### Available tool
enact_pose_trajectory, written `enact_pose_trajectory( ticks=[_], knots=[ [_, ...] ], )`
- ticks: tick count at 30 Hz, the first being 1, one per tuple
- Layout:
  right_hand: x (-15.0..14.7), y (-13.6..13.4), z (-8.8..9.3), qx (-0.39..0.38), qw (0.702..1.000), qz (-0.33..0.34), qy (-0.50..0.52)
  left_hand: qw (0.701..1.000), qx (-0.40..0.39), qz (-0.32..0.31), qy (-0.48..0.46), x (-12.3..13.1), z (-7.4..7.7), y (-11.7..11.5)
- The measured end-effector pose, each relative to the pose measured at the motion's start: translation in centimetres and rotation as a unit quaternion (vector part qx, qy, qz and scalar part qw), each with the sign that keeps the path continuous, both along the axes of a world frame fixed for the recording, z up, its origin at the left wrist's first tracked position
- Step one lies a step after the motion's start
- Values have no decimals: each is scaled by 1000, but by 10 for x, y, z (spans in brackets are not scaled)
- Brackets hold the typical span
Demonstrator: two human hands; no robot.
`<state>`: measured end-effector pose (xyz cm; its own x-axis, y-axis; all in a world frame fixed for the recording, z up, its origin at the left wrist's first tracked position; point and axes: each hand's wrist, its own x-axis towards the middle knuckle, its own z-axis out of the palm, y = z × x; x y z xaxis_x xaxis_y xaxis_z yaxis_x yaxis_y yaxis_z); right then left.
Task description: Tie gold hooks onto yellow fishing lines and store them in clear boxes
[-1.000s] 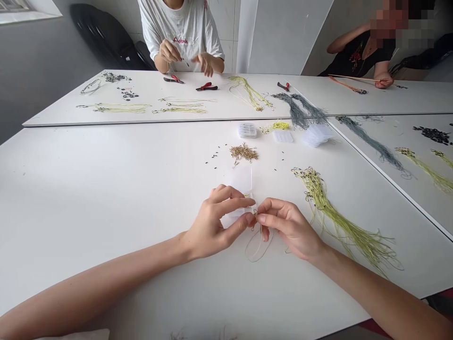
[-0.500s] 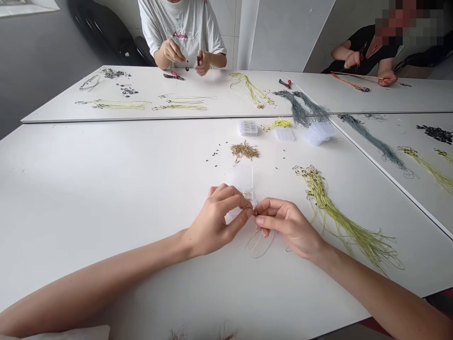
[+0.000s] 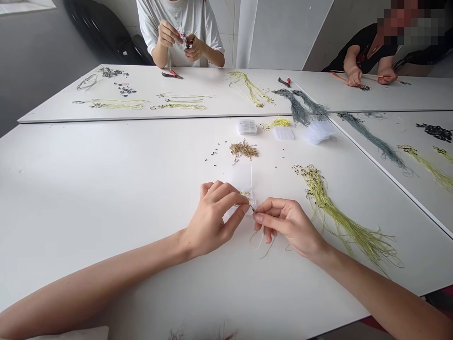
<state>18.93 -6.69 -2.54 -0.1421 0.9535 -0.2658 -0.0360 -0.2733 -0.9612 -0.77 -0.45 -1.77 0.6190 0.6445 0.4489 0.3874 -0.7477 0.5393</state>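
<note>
The left hand (image 3: 212, 217) reaches in on a long forearm held low over the counter (image 3: 106, 198), wrist bent slightly; its thumb and forefinger (image 3: 233, 198) pinch a tiny metal piece (image 3: 250, 206), too small to make out fully, while the other fingers curl loosely behind; the right hand (image 3: 288, 226) comes in from the opposite side, its fingers (image 3: 269, 208) pressed together and their tips almost meeting the left ones; that close meeting seems to steady the tiny work between them; a thin cord (image 3: 260, 243) loops below the right fingers, though how it joins the metal piece cannot be told; a clear plastic sheet (image 3: 241, 182) lies just beyond the fingers, perhaps as a pale backdrop; farther beyond them sit gold hooks (image 3: 243, 150) among scattered black beads (image 3: 214, 152), apparently within easy reach; right of the fingers, green cords (image 3: 339, 222) fan out across the counter.
</note>
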Motion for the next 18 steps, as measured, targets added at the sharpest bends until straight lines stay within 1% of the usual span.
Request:
enact_pose_trajectory(
  ticks=[4,8,13,15,18],
  knots=[
    [0,0,2,-20,1000,23,5,1000,-7,-12,-10,0,-2,-1],
    [1,1,3,-52,996,49,47,1000,8,-20,-14,-1,-4,-2],
    [3,2,2,-83,991,66,77,999,24,-11,-20,-1,-4,-1],
    [3,2,2,-82,991,61,85,1000,22,-6,-22,-1,-3,0],
    [2,2,3,-59,994,46,84,1000,4,-5,-22,-1,-2,0]
  ],
)
